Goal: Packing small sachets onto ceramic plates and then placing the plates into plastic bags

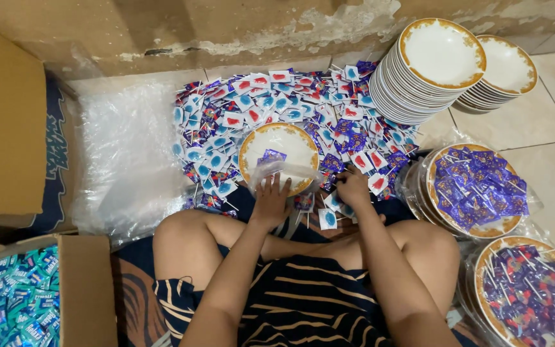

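Lollipops [271, 106] in small wrappers, blue, red and purple, lie in a wide heap on the floor in front of a person who sits with crossed legs. In the middle of the heap, near the knees, stands a white plate [287, 142] with a golden rim, and a few purple-wrapped sweets [271, 155] already lie on it. A clear plastic bag [266, 172] covers the near part of this plate. The left hand [270, 200] rests on the near edge of the plate with its fingers spread and pressing on the plastic. The right hand [352, 187] is just beside the plate, on the right, with fingers curled down into the heap; if it grips a sweet or not, I cannot tell.

On the far right, 2 stacks of the same plates [441, 54] stand against the wall. Nearer on the right are 2 filled plates [476, 189], full of purple sweets and wrapped in plastic. On the left lies a sheet of clear plastic [123, 154], beside a cardboard box [4, 122], and another box [11, 302] in the near left corner holds turquoise packets.
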